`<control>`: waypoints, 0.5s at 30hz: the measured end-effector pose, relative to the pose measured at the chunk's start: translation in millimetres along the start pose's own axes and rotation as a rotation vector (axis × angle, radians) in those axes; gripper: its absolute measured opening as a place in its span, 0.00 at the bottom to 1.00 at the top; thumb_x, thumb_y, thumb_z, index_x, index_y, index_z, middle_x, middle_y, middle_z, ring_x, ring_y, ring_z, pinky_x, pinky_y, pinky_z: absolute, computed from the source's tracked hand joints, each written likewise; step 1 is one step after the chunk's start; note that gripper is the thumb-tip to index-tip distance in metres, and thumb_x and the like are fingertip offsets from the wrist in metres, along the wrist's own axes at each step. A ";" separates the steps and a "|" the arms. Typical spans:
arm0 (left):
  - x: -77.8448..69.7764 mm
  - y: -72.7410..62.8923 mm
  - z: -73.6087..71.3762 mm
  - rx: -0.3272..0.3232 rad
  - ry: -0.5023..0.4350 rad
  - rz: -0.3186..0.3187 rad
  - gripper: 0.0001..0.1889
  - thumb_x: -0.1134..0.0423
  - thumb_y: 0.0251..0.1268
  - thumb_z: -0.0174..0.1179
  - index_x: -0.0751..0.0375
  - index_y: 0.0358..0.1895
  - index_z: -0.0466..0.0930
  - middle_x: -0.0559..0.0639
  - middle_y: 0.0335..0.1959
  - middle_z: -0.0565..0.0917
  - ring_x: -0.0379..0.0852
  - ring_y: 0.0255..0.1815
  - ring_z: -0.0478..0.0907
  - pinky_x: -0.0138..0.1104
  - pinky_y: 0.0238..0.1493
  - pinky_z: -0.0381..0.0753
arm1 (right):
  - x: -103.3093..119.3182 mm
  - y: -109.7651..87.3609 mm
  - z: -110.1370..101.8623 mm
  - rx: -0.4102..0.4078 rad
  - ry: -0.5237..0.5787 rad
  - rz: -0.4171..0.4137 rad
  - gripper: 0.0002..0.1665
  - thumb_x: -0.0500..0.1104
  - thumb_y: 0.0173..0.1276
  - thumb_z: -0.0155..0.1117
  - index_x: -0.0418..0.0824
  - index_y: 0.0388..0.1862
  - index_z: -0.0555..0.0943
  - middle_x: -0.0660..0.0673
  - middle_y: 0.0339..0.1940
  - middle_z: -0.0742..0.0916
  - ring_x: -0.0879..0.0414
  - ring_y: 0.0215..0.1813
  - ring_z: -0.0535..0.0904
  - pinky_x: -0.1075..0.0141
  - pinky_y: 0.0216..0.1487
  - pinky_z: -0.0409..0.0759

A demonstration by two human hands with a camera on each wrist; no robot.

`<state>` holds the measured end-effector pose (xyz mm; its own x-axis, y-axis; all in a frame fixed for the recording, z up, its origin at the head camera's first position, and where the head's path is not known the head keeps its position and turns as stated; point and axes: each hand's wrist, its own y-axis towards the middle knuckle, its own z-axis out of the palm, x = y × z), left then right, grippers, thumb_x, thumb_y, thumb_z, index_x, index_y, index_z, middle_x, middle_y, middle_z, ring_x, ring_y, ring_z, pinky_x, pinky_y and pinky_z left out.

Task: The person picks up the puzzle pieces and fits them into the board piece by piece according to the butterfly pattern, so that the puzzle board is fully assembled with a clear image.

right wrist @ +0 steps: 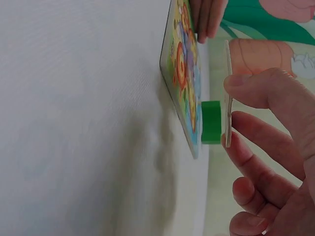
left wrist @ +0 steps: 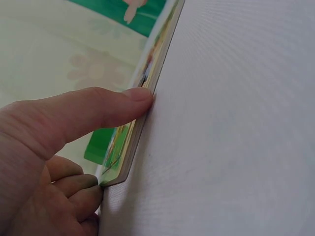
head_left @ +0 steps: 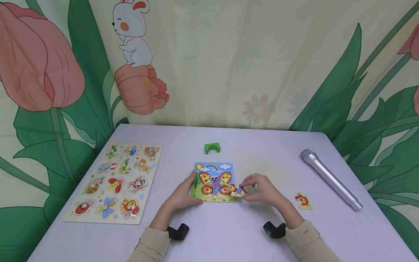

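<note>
A square puzzle board (head_left: 217, 199) with a butterfly under a rainbow lies flat on the table. My left hand (head_left: 183, 193) holds it at the near left corner. Its thumb (left wrist: 135, 96) presses the near edge, and the other fingers are bent by the left side. At the board's lower right, my right hand (head_left: 262, 189) pinches a small printed puzzle piece (head_left: 239, 191) between thumb and fingers. Seen edge-on in the right wrist view, that piece (right wrist: 228, 64) stands apart from the board. Another piece (head_left: 304, 202), showing a red and orange spiral, lies to the right.
A large board of insect pictures (head_left: 143, 198) lies at the left. Beyond the puzzle board sits a green arch block (head_left: 212, 147). A silver microphone (head_left: 330, 178) lies slanting at the right. Behind the table hangs a printed curtain (head_left: 209, 72).
</note>
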<state>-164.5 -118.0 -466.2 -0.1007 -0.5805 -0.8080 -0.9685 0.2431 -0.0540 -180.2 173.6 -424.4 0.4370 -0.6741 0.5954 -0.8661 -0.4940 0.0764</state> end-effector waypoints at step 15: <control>0.1 0.6 -1.9 0.008 0.001 0.011 0.56 0.60 0.39 0.73 0.66 0.71 0.44 0.60 0.72 0.50 0.58 0.71 0.46 0.49 0.67 0.51 | 31.2 33.7 33.1 0.066 -0.042 -0.036 0.14 0.43 0.46 0.74 0.44 0.36 0.87 0.51 0.40 0.81 0.54 0.47 0.72 0.57 0.49 0.72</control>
<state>-165.6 -119.5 -465.2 -0.1119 -0.5785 -0.8079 -0.9654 0.2561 -0.0497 -187.8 117.7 -429.7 0.4787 -0.6769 0.5592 -0.8322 -0.5527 0.0433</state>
